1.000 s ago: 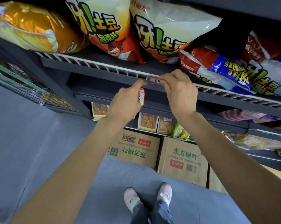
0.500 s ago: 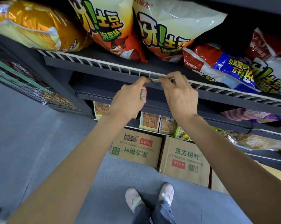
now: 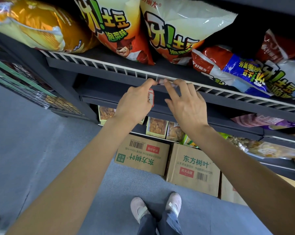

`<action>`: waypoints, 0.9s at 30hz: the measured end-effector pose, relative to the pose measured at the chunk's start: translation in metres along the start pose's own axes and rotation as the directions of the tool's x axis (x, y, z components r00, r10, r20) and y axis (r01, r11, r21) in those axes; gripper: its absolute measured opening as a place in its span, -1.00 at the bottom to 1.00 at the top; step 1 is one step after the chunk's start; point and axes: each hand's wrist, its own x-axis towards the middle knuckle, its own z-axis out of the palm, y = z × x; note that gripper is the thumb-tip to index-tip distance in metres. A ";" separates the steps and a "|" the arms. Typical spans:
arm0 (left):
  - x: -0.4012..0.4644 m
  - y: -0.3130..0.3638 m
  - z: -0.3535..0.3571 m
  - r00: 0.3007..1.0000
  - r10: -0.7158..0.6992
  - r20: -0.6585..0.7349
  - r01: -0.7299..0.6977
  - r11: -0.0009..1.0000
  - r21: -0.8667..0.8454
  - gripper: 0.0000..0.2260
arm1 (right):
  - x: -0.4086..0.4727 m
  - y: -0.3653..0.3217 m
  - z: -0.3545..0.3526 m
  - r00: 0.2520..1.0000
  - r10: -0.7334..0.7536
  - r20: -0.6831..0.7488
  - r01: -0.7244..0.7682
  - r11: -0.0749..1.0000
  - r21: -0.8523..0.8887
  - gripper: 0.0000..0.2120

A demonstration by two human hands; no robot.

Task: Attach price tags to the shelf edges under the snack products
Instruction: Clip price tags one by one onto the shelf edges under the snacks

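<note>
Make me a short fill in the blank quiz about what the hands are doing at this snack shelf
1. Both hands work a price tag onto the white shelf ____.
2. The left hand also holds spare ____ with red borders.
3. On the floor below stand two cardboard ____.
4. The right hand has its fingers ____, not curled.

Missing words: edge; tags; boxes; spread

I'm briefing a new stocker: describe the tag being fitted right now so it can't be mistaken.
Find the white wire rail along the dark shelf under the big crisp bags. Where the left hand and right hand meet, a small white red-edged price tag sits on that rail, unlike the spare tags the left hand grips below.
</note>
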 end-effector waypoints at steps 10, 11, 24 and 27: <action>0.001 0.004 -0.007 1.000 0.005 0.001 -0.005 0.997 0.083 -0.50 | 0.004 -0.007 -0.010 0.993 0.054 0.109 -0.054 0.999 -0.001 -0.46; 0.001 0.005 -0.007 1.000 0.006 -0.001 -0.006 0.996 0.084 -0.49 | 0.004 -0.007 -0.010 0.993 0.043 0.114 -0.040 0.999 -0.025 -0.45; -0.002 0.006 -0.005 0.999 0.040 -0.021 -0.037 0.989 0.140 -0.43 | 0.000 0.013 -0.002 0.955 -0.115 0.273 0.133 0.990 -0.050 -0.27; -0.002 0.003 -0.004 0.999 0.051 -0.006 -0.049 0.981 0.187 -0.41 | -0.002 0.010 0.000 0.952 -0.089 0.292 0.112 0.992 -0.064 -0.26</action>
